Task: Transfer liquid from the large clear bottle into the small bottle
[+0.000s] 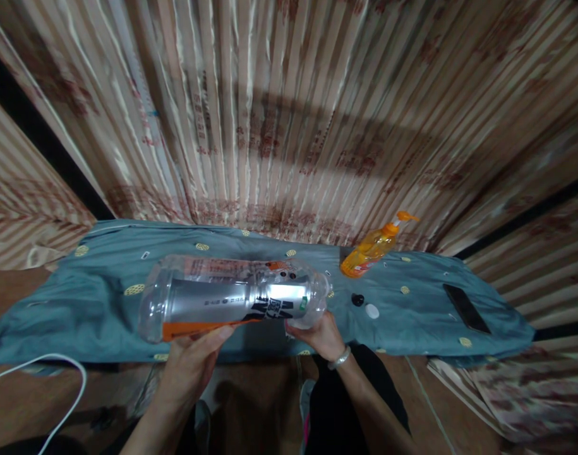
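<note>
A large clear plastic bottle [222, 300] with a silver, black and orange label lies sideways in the air above the green cloth, its neck pointing right. Under its base half, my left hand [198, 351] holds it, with the thumb on the orange edge of the label. My right hand [321, 338], with a silver bracelet at the wrist, grips the bottle near its neck; some of its fingers are hidden beneath. To the right stands an orange pump bottle [367, 253] with yellow-orange liquid.
On the green cloth surface [421, 316] are a black round cap [357, 299], a white disc [372, 311] and a dark phone [466, 308]. Patterned curtains [289, 126] hang behind. A white cable [75, 379] curves at the lower left.
</note>
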`<move>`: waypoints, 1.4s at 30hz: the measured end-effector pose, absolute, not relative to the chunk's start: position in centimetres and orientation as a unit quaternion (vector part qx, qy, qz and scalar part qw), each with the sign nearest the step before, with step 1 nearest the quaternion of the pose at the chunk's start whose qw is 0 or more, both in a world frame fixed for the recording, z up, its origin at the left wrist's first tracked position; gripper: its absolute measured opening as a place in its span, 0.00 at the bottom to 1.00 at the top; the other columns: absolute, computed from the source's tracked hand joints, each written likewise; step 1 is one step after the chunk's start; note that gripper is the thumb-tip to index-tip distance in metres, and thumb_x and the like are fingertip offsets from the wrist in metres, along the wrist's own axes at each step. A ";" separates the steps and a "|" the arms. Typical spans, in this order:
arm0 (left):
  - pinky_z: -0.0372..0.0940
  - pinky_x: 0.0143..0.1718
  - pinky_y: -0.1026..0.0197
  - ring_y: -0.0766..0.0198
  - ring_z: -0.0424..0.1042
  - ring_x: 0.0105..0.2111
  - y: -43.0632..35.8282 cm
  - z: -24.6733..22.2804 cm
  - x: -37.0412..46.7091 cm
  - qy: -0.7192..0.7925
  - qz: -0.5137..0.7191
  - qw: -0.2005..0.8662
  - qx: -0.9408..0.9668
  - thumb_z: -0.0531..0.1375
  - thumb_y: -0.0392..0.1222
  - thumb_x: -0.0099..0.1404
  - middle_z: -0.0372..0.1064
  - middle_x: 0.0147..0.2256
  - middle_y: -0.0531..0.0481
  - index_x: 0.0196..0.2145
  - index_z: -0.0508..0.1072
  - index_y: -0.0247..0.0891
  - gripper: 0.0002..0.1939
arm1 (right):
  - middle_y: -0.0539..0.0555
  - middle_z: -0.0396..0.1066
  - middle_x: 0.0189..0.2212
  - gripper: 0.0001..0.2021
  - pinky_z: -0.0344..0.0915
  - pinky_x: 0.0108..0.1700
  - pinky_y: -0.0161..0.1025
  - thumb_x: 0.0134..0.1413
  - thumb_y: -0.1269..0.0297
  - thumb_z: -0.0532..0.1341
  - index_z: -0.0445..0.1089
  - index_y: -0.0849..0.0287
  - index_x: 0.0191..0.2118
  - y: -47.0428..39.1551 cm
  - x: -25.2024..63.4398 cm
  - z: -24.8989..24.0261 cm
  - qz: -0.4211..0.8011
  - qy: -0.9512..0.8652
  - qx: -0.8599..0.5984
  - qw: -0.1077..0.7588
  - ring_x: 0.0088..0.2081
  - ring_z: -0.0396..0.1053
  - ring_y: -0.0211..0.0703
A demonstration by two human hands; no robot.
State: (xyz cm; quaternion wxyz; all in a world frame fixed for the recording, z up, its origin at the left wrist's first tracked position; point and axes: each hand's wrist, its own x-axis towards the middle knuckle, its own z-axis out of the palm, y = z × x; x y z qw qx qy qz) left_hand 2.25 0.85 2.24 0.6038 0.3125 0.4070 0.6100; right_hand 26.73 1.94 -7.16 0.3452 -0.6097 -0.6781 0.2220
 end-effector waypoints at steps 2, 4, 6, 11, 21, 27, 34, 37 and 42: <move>0.70 0.50 0.47 0.49 0.80 0.36 0.9 2.2 2.2 0.407 0.609 0.604 0.314 0.74 0.45 0.42 0.80 0.26 0.48 0.36 0.82 0.37 0.21 | 0.54 0.78 0.29 0.11 0.72 0.37 0.44 0.43 0.57 0.70 0.76 0.57 0.32 2.0 26.7 -7.2 0.217 -0.681 -0.609 0.343 0.32 0.76 0.51; 0.71 0.50 0.49 0.50 0.80 0.37 1.1 2.0 2.2 0.403 0.599 0.610 0.328 0.74 0.46 0.44 0.81 0.27 0.47 0.36 0.82 0.37 0.20 | 0.54 0.78 0.29 0.11 0.72 0.37 0.44 0.43 0.57 0.70 0.75 0.58 0.31 2.0 26.7 -7.2 0.218 -0.680 -0.611 0.344 0.32 0.76 0.51; 0.71 0.49 0.50 0.50 0.80 0.38 1.2 1.7 2.1 0.392 0.592 0.615 0.344 0.73 0.48 0.46 0.81 0.28 0.46 0.36 0.82 0.38 0.18 | 0.54 0.79 0.29 0.11 0.72 0.36 0.43 0.43 0.57 0.70 0.75 0.58 0.32 2.1 26.7 -7.3 0.223 -0.674 -0.613 0.347 0.32 0.76 0.51; 0.70 0.51 0.50 0.52 0.80 0.38 1.3 1.1 1.9 0.391 0.591 0.617 0.340 0.73 0.48 0.47 0.82 0.32 0.45 0.31 0.83 0.39 0.15 | 0.55 0.79 0.29 0.13 0.72 0.36 0.43 0.43 0.56 0.70 0.75 0.59 0.33 2.1 26.7 -7.8 0.231 -0.667 -0.611 0.358 0.33 0.76 0.51; 0.72 0.47 0.52 0.53 0.80 0.32 1.3 2.2 2.5 0.424 0.601 0.602 0.310 0.75 0.49 0.37 0.80 0.26 0.46 0.26 0.82 0.38 0.18 | 0.54 0.79 0.29 0.13 0.73 0.34 0.42 0.41 0.57 0.71 0.76 0.59 0.32 2.0 26.7 -7.7 0.246 -0.657 -0.613 0.362 0.32 0.76 0.51; 0.72 0.47 0.51 0.50 0.80 0.35 1.4 2.3 2.5 0.430 0.604 0.591 0.317 0.74 0.47 0.38 0.81 0.29 0.45 0.32 0.82 0.37 0.21 | 0.55 0.79 0.29 0.13 0.73 0.35 0.42 0.43 0.56 0.70 0.76 0.59 0.33 2.0 26.7 -7.8 0.246 -0.659 -0.611 0.363 0.32 0.76 0.50; 0.67 0.54 0.45 0.46 0.79 0.39 1.4 1.6 2.0 0.440 0.582 0.605 0.318 0.74 0.46 0.39 0.81 0.30 0.43 0.26 0.82 0.38 0.15 | 0.54 0.79 0.31 0.14 0.73 0.36 0.42 0.43 0.56 0.70 0.76 0.59 0.34 2.0 26.7 -8.1 0.258 -0.656 -0.602 0.375 0.32 0.76 0.49; 0.68 0.52 0.48 0.48 0.80 0.37 1.4 1.7 2.0 0.445 0.581 0.603 0.319 0.74 0.48 0.38 0.81 0.29 0.43 0.23 0.81 0.38 0.15 | 0.54 0.79 0.31 0.14 0.73 0.37 0.43 0.42 0.57 0.71 0.76 0.59 0.35 2.0 26.7 -8.1 0.255 -0.657 -0.603 0.375 0.32 0.76 0.49; 0.72 0.45 0.58 0.58 0.79 0.28 1.3 1.9 2.1 0.452 0.584 0.605 0.299 0.76 0.49 0.35 0.79 0.23 0.50 0.20 0.81 0.41 0.15 | 0.55 0.80 0.32 0.14 0.73 0.35 0.42 0.42 0.58 0.71 0.76 0.59 0.36 2.0 26.7 -8.0 0.255 -0.658 -0.602 0.375 0.32 0.76 0.49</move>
